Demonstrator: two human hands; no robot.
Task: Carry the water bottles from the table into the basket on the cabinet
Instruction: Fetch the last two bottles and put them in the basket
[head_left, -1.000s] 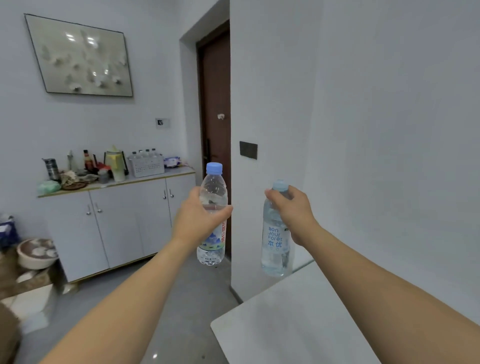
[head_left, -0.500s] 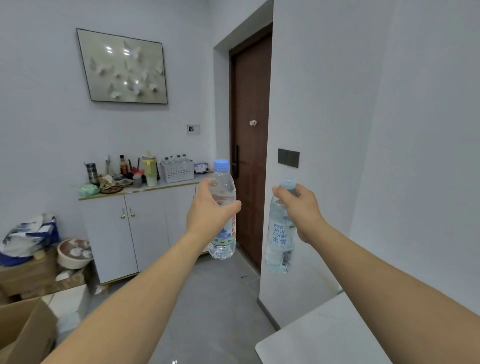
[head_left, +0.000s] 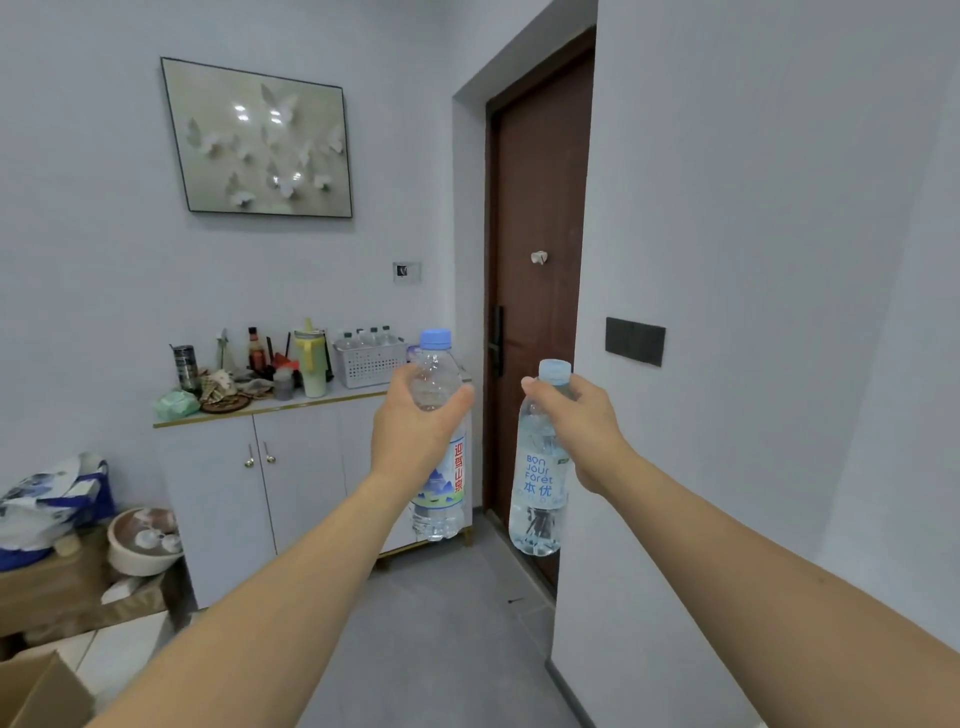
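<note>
Head view. Arms stretched forward, one bottle in each hand, both held in the air. Left hand curled round the shoulder of the red-lettered bottle, upright, blue cap up. Right hand grips the blue-lettered bottle near its neck; body hangs below, slightly tilted. White basket sits on the cabinet ahead, well apart from the hands, several bottle tops showing inside. Brown door to the right of the cabinet.
</note>
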